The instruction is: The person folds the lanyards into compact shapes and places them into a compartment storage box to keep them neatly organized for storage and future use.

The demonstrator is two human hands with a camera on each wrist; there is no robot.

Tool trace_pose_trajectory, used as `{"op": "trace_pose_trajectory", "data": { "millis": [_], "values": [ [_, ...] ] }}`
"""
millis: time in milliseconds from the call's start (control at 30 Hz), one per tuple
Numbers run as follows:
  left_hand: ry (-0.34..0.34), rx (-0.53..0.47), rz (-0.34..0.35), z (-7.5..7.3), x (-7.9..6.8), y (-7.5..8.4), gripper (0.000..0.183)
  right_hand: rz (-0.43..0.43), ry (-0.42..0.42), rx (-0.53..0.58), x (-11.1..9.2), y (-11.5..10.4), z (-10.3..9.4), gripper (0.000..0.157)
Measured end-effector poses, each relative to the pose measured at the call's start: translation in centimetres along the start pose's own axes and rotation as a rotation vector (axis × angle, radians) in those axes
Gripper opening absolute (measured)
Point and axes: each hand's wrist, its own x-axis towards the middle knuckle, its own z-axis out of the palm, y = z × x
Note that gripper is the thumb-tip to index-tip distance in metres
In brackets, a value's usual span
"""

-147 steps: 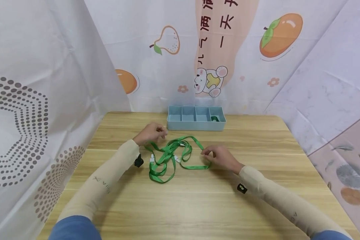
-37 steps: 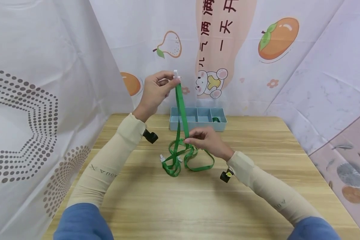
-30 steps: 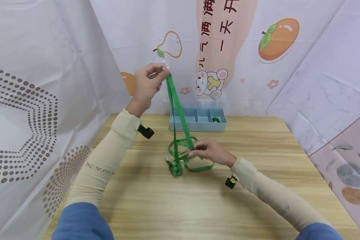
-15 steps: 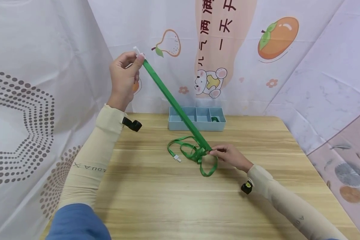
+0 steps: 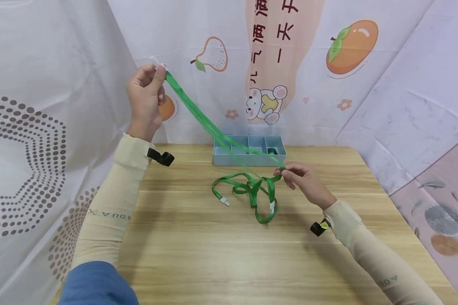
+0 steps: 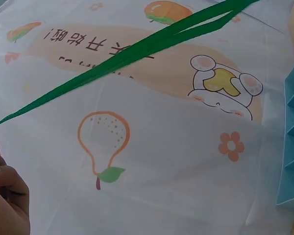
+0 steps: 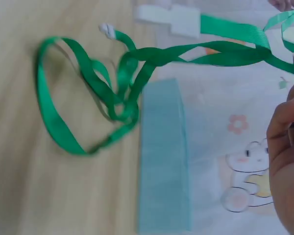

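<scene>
Raised at the upper left, my left hand [image 5: 144,99] pinches the white clip end [image 5: 161,67] of a green lanyard [image 5: 198,114]. Its two strands slant down to the right, spreading apart toward the bottom. My right hand [image 5: 307,182] pinches one strand above the table, at the right. Below, tangled green lanyards [image 5: 253,192] lie looped on the wood, with a white clip [image 5: 224,201] at the left and another white clip [image 5: 272,207] at the right. In the right wrist view, crossed straps [image 7: 130,63] run toward the hand, whose fingertips are cut off by the frame edge.
A light blue tray [image 5: 248,160] with several compartments stands at the table's back edge; rolled green strap [image 5: 272,151] lies in its right compartment. Printed cloth [image 5: 213,97] hangs behind and at both sides. The wooden table [image 5: 221,254] extends toward the front.
The left hand has taken up a clip end and risen to the upper left. The right hand, lately low on the bunched strands, is now higher on one strand, and the strands have parted.
</scene>
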Motion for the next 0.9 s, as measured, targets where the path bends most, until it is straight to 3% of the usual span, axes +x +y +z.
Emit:
{"op": "trace_pose_trajectory", "data": {
  "millis": [133, 233, 400, 567, 733, 900],
  "values": [
    [0.061, -0.046, 0.011, -0.6, 0.2, 0.3, 0.021, 0.117, -0.036, -0.154, 0.3, 0.2, -0.4, 0.021],
    [0.063, -0.021, -0.013, -0.7, 0.0, 0.2, 0.023, 0.238, -0.047, -0.161, 0.3, 1.4, -0.3, 0.022],
    [-0.035, 0.149, -0.068, -0.5, -0.9, -0.8, 0.024, 0.352, -0.067, -0.133, 0.4, 3.7, 0.8, 0.034],
    [-0.123, 0.252, -0.092, 0.0, -1.9, -1.7, 0.02, 0.424, -0.173, -0.073, 0.4, 5.4, 2.5, 0.042],
    [-0.182, 0.329, -0.081, 0.4, -2.5, -2.0, 0.02, 0.45, -0.22, -0.141, 0.7, 5.9, 4.0, 0.03],
    [-0.239, 0.331, -0.046, 0.9, -2.9, -1.9, 0.021, 0.469, -0.251, -0.21, 1.2, 5.7, 5.0, 0.014]
  ]
}}
